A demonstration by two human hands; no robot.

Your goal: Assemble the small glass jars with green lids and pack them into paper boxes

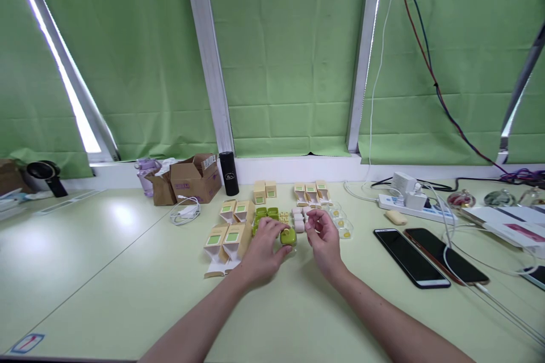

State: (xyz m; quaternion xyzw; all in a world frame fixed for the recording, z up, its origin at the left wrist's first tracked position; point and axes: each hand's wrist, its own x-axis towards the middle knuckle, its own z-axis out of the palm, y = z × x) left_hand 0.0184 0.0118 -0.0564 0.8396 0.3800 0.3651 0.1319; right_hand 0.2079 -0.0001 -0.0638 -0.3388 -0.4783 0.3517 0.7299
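Note:
My left hand (268,244) is closed around the side of a small green case (288,236) with a yellowish piece on top. Clear plastic seems to show under the case. To its right, my right hand (323,238) is raised with thumb and fingertips pinched together; anything between them is too small to make out. Small white blocks (299,221) lie between the hands. Just beyond my left hand are more green cases (267,214) and several tiny yellow pieces (284,216). Clear plastic shells (342,221) with yellow spots lie behind my right hand.
Open beige cartons (232,238) stand left of my left hand, with more beige cartons (312,193) behind. Further back are a brown cardboard box (196,178) and a black tumbler (229,174). Phones (411,258), white cables and a power strip (419,208) occupy the right side.

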